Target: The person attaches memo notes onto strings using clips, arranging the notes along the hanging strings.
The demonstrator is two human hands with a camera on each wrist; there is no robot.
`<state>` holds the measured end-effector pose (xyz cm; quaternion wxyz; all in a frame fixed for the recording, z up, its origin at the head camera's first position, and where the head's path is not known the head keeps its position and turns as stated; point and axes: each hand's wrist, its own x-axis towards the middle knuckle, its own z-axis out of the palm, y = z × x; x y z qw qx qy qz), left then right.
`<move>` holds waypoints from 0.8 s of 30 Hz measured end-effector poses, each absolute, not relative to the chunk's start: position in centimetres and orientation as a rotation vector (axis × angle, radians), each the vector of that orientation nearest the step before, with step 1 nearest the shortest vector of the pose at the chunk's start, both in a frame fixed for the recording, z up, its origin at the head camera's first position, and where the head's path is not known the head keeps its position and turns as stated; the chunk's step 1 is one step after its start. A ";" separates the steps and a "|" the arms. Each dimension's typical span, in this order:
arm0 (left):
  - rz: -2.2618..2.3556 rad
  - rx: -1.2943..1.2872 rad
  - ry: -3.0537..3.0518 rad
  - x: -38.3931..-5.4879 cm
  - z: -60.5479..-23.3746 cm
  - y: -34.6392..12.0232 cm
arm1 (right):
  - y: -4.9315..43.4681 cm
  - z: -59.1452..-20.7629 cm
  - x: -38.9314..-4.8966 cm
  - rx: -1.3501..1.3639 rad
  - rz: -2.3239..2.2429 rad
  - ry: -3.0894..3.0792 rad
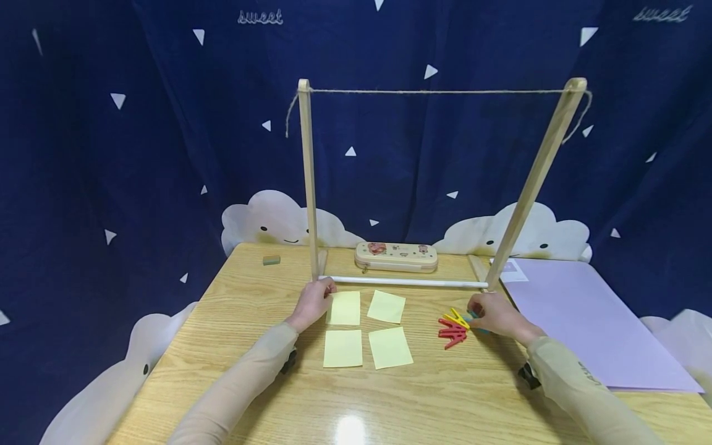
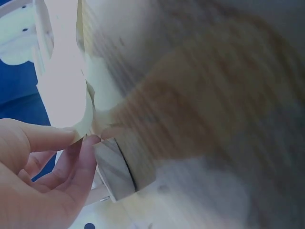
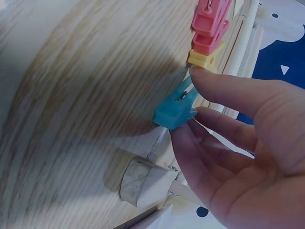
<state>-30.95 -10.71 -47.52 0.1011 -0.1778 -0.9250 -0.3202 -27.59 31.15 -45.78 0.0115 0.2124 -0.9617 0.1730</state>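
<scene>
My left hand point(image 1: 311, 305) is at the left edge of the upper-left pale yellow sticky note point(image 1: 344, 309). In the left wrist view, thumb and fingers pinch the washed-out paper at its edge. Three more notes lie nearby: an upper-right note point(image 1: 386, 307), a lower-left note point(image 1: 342, 349) and a lower-right note point(image 1: 390, 348). On the right, my right hand point(image 1: 497, 314) has its thumb and fingers around a blue clothespin point(image 3: 174, 112). The thumb tip is right at a yellow clothespin point(image 3: 204, 59). Red clothespins point(image 1: 453, 334) lie just left of it.
A wooden frame point(image 1: 309, 161) with twine point(image 1: 434, 92) strung across its top stands behind the notes, a white bar point(image 1: 403, 282) low between its posts. Behind are a pencil case point(image 1: 396, 257) and a small green block point(image 1: 271, 260). A purple sheet point(image 1: 578, 321) covers the right side.
</scene>
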 end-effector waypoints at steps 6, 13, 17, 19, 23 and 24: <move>-1.032 -0.505 -2.701 -30.9 -47.6 -11.0 | 30.9 -45.5 -27.4 0.656 0.516 -2.986; -1.292 -0.355 -2.656 -31.0 -47.5 -11.6 | 30.6 -45.5 -27.2 0.621 0.533 -3.004; -1.439 -0.250 -2.606 -31.0 -47.1 -11.9 | 30.6 -45.7 -27.2 0.617 0.511 -3.007; -1.472 -0.225 -2.583 -31.0 -46.9 -12.1 | 30.5 -45.7 -27.2 0.614 0.504 -3.010; -1.503 -0.194 -2.565 -30.9 -46.5 -12.4 | 30.4 -45.5 -27.2 0.608 0.486 -3.015; -1.508 -0.186 -2.563 -30.8 -46.4 -12.4 | 30.4 -45.4 -27.2 0.602 0.488 -3.020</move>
